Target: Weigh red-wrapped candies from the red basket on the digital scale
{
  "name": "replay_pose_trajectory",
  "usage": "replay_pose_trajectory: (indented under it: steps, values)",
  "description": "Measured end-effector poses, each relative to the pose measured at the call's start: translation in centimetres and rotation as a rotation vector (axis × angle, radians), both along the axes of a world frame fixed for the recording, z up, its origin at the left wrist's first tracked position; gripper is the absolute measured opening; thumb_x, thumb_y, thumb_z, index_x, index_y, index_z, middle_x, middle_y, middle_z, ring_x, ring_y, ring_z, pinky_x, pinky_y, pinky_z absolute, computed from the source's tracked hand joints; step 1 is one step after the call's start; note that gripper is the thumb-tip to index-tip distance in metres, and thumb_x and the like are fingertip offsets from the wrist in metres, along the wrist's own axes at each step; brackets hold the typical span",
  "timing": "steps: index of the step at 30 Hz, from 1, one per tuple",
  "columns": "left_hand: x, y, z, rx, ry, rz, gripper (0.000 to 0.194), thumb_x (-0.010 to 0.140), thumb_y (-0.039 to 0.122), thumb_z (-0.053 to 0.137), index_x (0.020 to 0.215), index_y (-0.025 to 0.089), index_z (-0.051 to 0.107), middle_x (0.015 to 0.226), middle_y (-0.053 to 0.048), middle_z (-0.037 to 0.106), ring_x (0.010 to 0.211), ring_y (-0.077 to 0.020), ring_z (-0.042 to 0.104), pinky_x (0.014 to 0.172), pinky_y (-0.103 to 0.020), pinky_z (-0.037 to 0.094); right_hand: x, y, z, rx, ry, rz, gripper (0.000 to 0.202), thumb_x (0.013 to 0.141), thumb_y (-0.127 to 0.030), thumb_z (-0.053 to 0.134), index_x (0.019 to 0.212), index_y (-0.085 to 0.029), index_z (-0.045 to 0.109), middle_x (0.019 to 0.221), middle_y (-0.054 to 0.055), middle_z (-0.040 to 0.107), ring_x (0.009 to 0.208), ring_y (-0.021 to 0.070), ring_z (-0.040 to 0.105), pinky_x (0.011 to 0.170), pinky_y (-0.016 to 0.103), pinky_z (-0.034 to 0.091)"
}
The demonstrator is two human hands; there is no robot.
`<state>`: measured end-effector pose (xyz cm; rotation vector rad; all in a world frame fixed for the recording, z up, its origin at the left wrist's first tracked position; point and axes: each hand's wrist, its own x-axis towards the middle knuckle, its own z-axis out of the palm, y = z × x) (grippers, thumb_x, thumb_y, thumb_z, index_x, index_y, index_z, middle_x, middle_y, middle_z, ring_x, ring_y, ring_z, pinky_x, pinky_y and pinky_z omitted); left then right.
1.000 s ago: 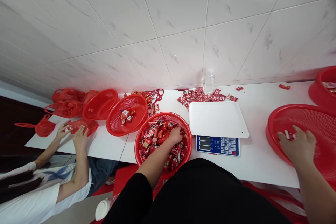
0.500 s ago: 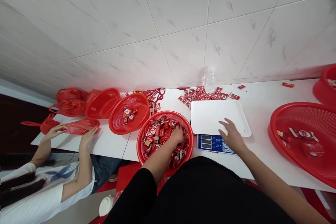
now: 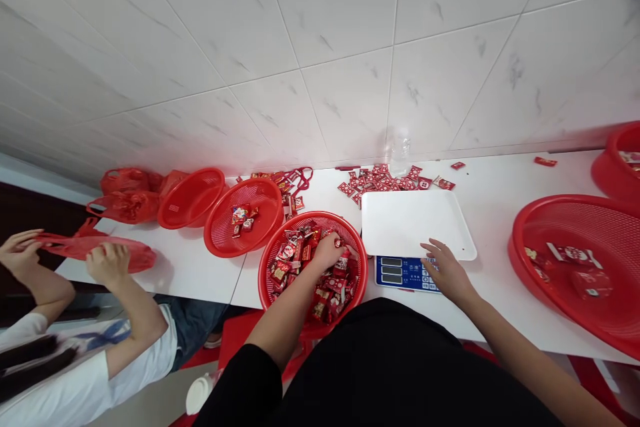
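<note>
My left hand (image 3: pixel 328 251) reaches into a red plastic basket (image 3: pixel 263 283) full of wrapped candies (image 3: pixel 320 307). Its fingers are curled in among the red packets, closed on some candies; the fingertips are partly hidden, so how many cannot be made out. My right hand (image 3: pixel 447 271) is open with fingers spread, over the front edge of a white tray (image 3: pixel 413 220) and the keypad of a blue digital scale (image 3: pixel 407 273). The tray sits on the scale with only a tiny dark speck on it.
Left of the basket stand two more red baskets (image 3: pixel 210 237) (image 3: pixel 164 210) and tied red bags (image 3: pixel 131 205). Small red packets (image 3: pixel 380 179) and a clear cup (image 3: pixel 401 150) lie behind the tray. A large red basket (image 3: pixel 520 267) is at right. A co-worker's hands (image 3: pixel 107 265) hold a red bag.
My left hand has shifted slightly left and up within the candies. My right hand has moved slightly down and right. The co-worker has lifted and stretched the red bag to the left.
</note>
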<state>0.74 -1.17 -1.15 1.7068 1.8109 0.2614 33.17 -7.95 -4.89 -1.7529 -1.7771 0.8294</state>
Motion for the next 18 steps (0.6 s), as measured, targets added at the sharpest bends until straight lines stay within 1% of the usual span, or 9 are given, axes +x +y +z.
replay_pose_trajectory:
  steps: [3,7,9,10,11,13,15,18]
  values:
    - [0.1,1.2,2.6,0.089,-0.030,0.082,0.010,0.071,0.023,0.061,0.078,0.019,0.055,0.075,0.002,0.060,0.068,-0.0134,0.054,0.063,-0.023,0.040,0.3,0.0,0.1,0.003,0.005,-0.015,0.039,0.086,-0.043,0.041,0.121,-0.028,0.049,0.138,0.009,0.038,0.095,0.0203,0.062,0.077,0.039,0.055]
    - [1.4,2.5,6.4,0.147,-0.161,0.103,0.015,0.069,0.025,0.064,0.079,0.018,0.056,0.075,0.002,0.060,0.068,-0.0123,0.053,0.063,-0.022,0.039,0.0,0.3,0.5,0.015,0.011,-0.019,0.038,0.086,-0.042,0.042,0.120,-0.028,0.050,0.137,0.008,0.040,0.093,0.0196,0.063,0.075,0.037,0.056]
    - [2.6,3.0,7.7,0.148,-0.251,0.091,0.016,0.068,0.027,0.065,0.079,0.018,0.056,0.074,0.003,0.059,0.068,-0.0119,0.053,0.062,-0.021,0.040,-0.2,0.4,0.7,0.021,0.019,-0.012,0.038,0.086,-0.042,0.042,0.120,-0.028,0.050,0.136,0.008,0.040,0.094,0.0195,0.063,0.075,0.036,0.056]
    - [3.3,3.2,8.0,0.140,-0.300,0.085,0.017,0.068,0.028,0.065,0.078,0.017,0.056,0.074,0.003,0.058,0.068,-0.0116,0.053,0.062,-0.021,0.040,-0.3,0.4,0.7,0.023,0.023,-0.007,0.038,0.087,-0.042,0.041,0.121,-0.028,0.050,0.137,0.009,0.040,0.094,0.0195,0.063,0.075,0.036,0.056]
    - [4.1,3.4,8.1,0.125,-0.351,0.078,0.018,0.068,0.029,0.065,0.078,0.017,0.056,0.073,0.003,0.058,0.067,-0.0114,0.053,0.062,-0.021,0.041,-0.3,0.4,0.8,0.024,0.026,-0.005,0.038,0.087,-0.042,0.041,0.121,-0.027,0.049,0.137,0.009,0.039,0.095,0.0196,0.063,0.075,0.036,0.056]
    - [5.7,3.7,7.5,0.074,-0.463,0.073,0.021,0.067,0.030,0.067,0.079,0.017,0.056,0.074,0.003,0.059,0.068,-0.0114,0.055,0.062,-0.021,0.042,-0.4,0.5,0.7,0.023,0.027,-0.005,0.039,0.087,-0.042,0.041,0.122,-0.027,0.049,0.137,0.009,0.039,0.095,0.0196,0.062,0.076,0.037,0.056]
    - [7.3,4.0,6.2,-0.001,-0.587,0.109,0.022,0.066,0.028,0.069,0.081,0.016,0.057,0.075,0.002,0.060,0.067,-0.0115,0.056,0.062,-0.021,0.044,-0.4,0.5,0.7,0.024,0.031,-0.008,0.038,0.087,-0.041,0.042,0.121,-0.027,0.049,0.137,0.009,0.039,0.094,0.0197,0.063,0.077,0.038,0.055]
    - [9.2,4.4,4.0,-0.120,-0.761,0.244,0.026,0.065,0.021,0.070,0.087,0.017,0.055,0.073,0.002,0.059,0.064,-0.0108,0.058,0.060,-0.021,0.045,-0.3,0.5,0.6,0.036,0.051,-0.007,0.038,0.087,-0.040,0.041,0.122,-0.027,0.048,0.137,0.010,0.039,0.094,0.0196,0.063,0.078,0.038,0.055]
